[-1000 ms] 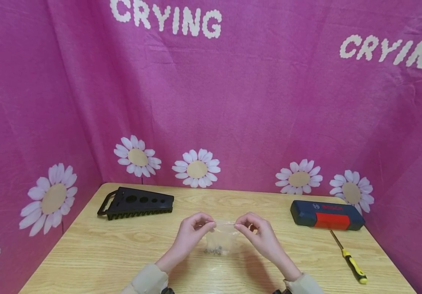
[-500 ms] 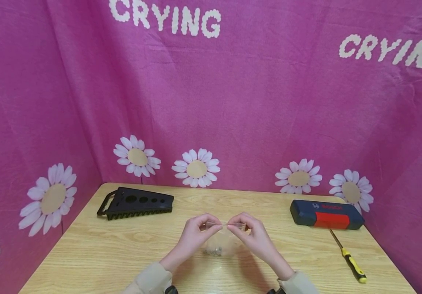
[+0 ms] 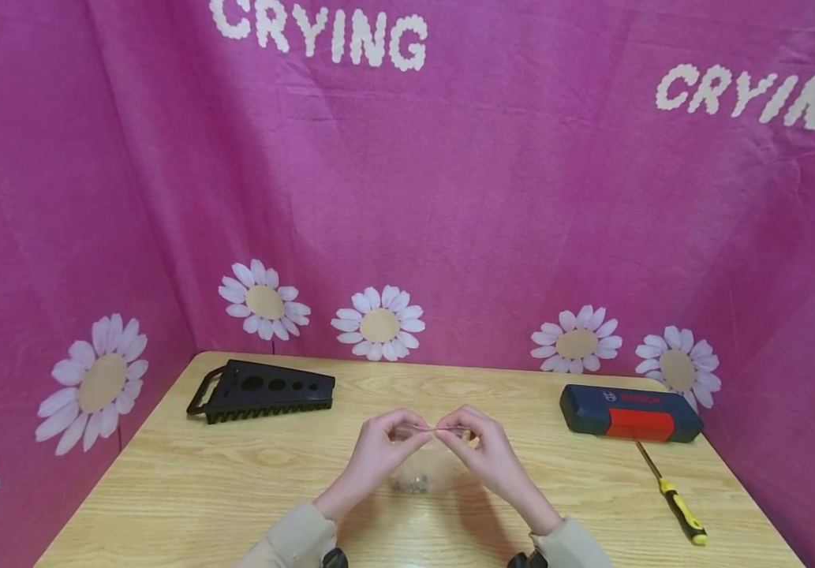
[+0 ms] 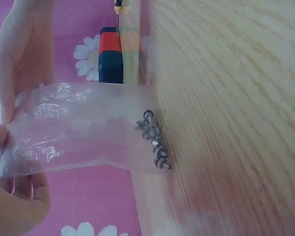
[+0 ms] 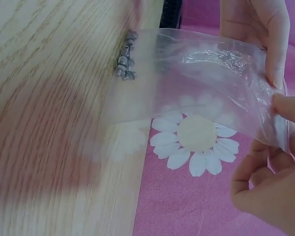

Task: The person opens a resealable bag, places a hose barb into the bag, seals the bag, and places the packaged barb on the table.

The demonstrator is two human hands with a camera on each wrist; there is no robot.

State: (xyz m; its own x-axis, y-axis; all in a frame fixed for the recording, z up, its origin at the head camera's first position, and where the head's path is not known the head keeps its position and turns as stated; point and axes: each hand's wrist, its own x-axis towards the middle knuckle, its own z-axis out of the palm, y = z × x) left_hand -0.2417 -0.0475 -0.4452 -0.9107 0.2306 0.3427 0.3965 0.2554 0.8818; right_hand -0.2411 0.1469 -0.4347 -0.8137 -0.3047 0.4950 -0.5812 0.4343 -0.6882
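Note:
A clear plastic bag [image 4: 83, 128] hangs upright between both hands, its top edge pinched. Small metal screws or similar fasteners [image 4: 154, 137], several of them, lie clumped in its bottom at the tabletop. On the left side of the bag's top edge, my left hand [image 3: 382, 451] pinches it between thumb and fingers. My right hand [image 3: 481, 454] does the same on the right, the two thumb tips almost meeting at the middle. Curled fingers of the right hand show beside the bag mouth in the right wrist view.
A black wrench rack [image 3: 265, 390] lies at the back left of the wooden table [image 3: 237, 505]. At the back right sits a dark blue and red Bosch case [image 3: 630, 414]. In front of it lies a yellow and black screwdriver [image 3: 680, 505]. Pink flowered cloth [image 3: 485, 237] surrounds the table.
Both hands have drawn inward along the bag's top edge, from its outer corners to nearly touching at the middle. The bag stays upright in place; the other objects have not moved.

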